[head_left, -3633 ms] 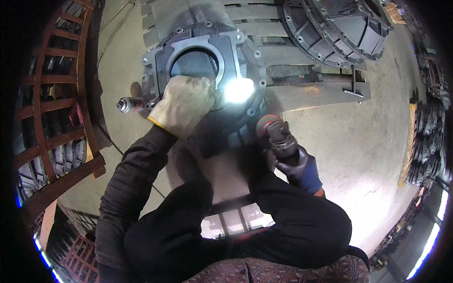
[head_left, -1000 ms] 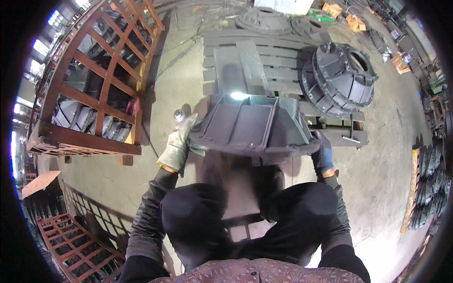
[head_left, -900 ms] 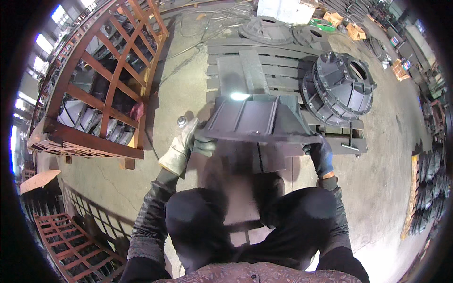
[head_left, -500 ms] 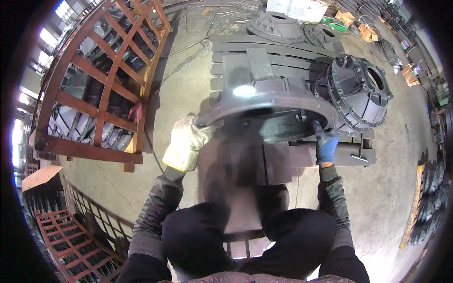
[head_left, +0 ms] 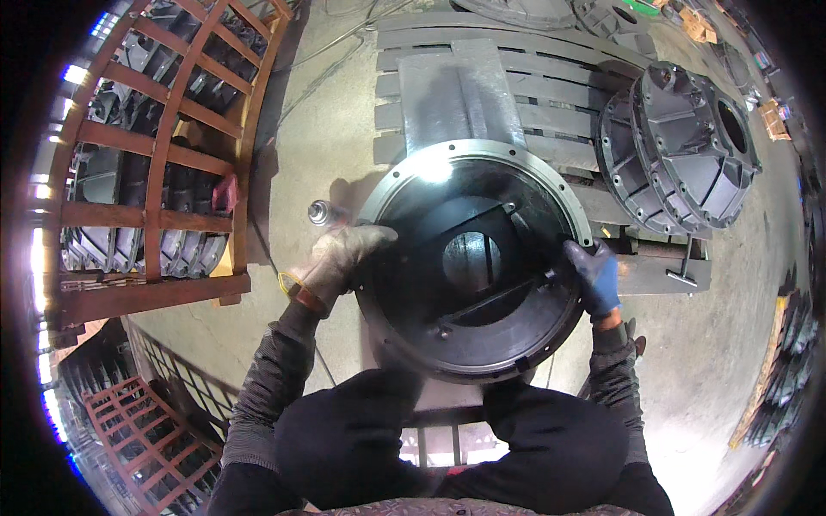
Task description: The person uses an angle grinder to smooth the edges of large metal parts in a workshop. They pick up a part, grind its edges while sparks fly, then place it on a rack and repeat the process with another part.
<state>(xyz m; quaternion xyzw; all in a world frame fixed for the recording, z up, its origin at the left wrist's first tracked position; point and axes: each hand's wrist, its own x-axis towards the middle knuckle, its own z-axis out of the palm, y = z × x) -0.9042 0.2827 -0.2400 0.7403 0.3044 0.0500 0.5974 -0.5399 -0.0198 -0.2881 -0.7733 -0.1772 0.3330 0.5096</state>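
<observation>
Both hands are closed on the rim of a large round metal housing (head_left: 430, 232), the left hand (head_left: 342, 258) at about nine o'clock and the right hand (head_left: 595, 271) at about three. The housing sits just beyond the person's knees (head_left: 353, 439), its hollow side facing up toward the head; whether anything beneath carries its weight cannot be told.

Its flat rim is pale grey and dotted with bolt holes, brightest along the upper arc and darker toward six o'clock. A glaring spot of light falls near eleven o'clock. The inside is almost black, with two slanting ribs crossing it, a few small bosses, and a round opening near the centre through which a lighter patch shows.

The left hand wears a cream glove with a yellow cuff edge; it angles inward toward one or two o'clock, thumb laid over the rim. The right hand, in a dark glove with a blue back, points toward eleven. Both forearms, in grey ribbed sleeves, rise from the lower edge outside the knees.

Just beside the left hand, toward ten o'clock, is a spray can (head_left: 325, 212). A slatted pallet (head_left: 551, 112) lies toward twelve, and a second housing (head_left: 675, 146) toward two. A red-brown rack (head_left: 155, 146) of metal parts stands at ten.
</observation>
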